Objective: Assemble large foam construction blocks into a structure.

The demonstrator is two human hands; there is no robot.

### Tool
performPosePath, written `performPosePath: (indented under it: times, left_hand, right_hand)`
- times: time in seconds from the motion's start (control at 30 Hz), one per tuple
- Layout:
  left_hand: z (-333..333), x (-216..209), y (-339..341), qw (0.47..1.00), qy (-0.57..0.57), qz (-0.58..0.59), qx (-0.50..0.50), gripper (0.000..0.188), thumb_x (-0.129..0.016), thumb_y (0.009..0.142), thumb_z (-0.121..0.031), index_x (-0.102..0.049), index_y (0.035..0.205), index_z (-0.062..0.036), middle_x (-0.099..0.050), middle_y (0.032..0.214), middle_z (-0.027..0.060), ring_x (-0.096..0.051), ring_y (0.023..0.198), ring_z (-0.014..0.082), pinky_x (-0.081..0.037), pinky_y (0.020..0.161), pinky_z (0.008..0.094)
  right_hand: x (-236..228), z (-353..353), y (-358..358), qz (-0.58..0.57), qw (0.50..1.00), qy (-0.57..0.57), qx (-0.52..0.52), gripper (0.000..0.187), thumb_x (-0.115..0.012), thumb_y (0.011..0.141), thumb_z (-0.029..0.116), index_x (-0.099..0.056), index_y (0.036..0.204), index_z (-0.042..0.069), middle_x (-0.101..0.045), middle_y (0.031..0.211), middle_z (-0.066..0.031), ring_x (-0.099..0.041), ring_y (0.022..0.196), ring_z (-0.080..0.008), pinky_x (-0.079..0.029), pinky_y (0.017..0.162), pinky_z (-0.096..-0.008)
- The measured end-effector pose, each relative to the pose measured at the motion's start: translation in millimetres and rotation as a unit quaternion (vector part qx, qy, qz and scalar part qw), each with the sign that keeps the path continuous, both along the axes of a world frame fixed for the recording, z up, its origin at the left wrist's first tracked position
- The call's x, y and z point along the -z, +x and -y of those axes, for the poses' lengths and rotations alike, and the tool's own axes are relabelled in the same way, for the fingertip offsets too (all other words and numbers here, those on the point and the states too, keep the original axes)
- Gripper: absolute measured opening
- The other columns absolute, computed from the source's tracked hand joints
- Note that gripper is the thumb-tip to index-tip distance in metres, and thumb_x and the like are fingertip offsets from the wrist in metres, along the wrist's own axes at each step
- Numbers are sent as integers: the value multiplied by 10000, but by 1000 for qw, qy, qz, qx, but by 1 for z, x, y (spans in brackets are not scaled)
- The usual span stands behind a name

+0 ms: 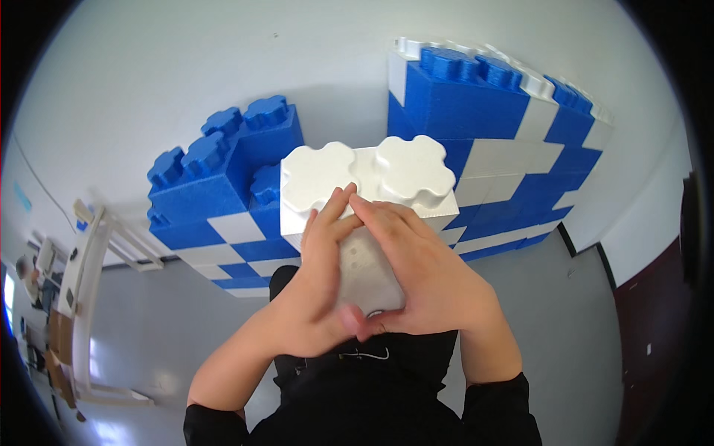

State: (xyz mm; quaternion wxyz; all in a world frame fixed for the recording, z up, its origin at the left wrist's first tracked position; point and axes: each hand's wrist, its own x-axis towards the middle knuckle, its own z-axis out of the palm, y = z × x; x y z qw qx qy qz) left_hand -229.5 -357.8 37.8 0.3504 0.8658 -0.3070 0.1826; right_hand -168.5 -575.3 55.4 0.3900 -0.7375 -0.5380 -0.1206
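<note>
My left hand (316,279) and my right hand (424,271) meet in front of my body. Their fingers are stretched out, with the fingertips touching or nearly so, and the thumbs cross below. Right behind the fingertips is a big white toy building block (368,178) with two clover-shaped studs on top. The hands hide much of its near side. In the gap between my palms shows a pale grey surface (372,271) with small marks; I cannot tell whether it belongs to the block. Neither hand is seen gripping anything.
A lower stepped wall of blue and white blocks (197,197) stands on the left, a taller one (476,111) on the right. Behind them is a white room wall (320,44). A white table frame (93,297) with cardboard boxes (61,338) stands far left. A dark red door (651,320) is at right.
</note>
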Motion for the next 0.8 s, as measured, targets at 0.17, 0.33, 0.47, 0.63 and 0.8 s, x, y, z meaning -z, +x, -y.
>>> performPosePath:
  times: [0.17, 0.33, 0.47, 0.63, 0.8]
  left_hand:
    - [-42, 80, 2, 906, -418, 33, -54, 548, -618, 1059, -286, -427, 1494, -14, -429, 1570, 211, -378, 1521, 330, -260, 1276, 534]
    - [-53, 201, 4, 836, -410, -212, -296, 823, -757, 996, -269, -298, 1583, 80, -382, 1613, 246, -366, 1526, 353, -256, 1279, 470]
    - [-31, 229, 6, 802, -506, -295, -118, 1070, -751, 1016, -357, -57, 1661, 142, -308, 1688, 291, -345, 1553, 344, -272, 1279, 419]
    - [-33, 238, 7, 802, -496, -305, -136, 1070, -733, 1028, -337, -19, 1666, 141, -321, 1687, 290, -366, 1546, 320, -284, 1273, 389]
    - [-28, 231, 5, 791, -520, -293, -135, 1059, -726, 1030, -331, -24, 1666, 142, -294, 1698, 303, -335, 1566, 329, -268, 1281, 392]
  right_hand:
    - [-8, -1, -3, 48, 982, -175, 54, 1272, -1017, 581, 362, -379, 1589, -79, -508, 1450, -253, -466, 1373, -457, -415, 1162, -524]
    - [-23, -15, -22, 77, 963, -240, 96, 1202, -983, 576, 250, -398, 1574, -75, -521, 1431, -246, -489, 1347, -445, -433, 1151, -514]
    - [-31, -5, -11, 77, 962, -246, 88, 1177, -938, 551, 193, -411, 1572, -61, -547, 1387, -247, -515, 1305, -462, -448, 1132, -521]
    - [-44, 37, -3, 37, 957, -266, 109, 1209, -921, 484, 184, -441, 1569, -46, -550, 1438, -252, -508, 1334, -481, -440, 1144, -512]
    - [-33, 48, 8, 40, 956, -271, 107, 1227, -933, 479, 166, -438, 1585, -24, -531, 1489, -242, -480, 1386, -479, -410, 1175, -532]
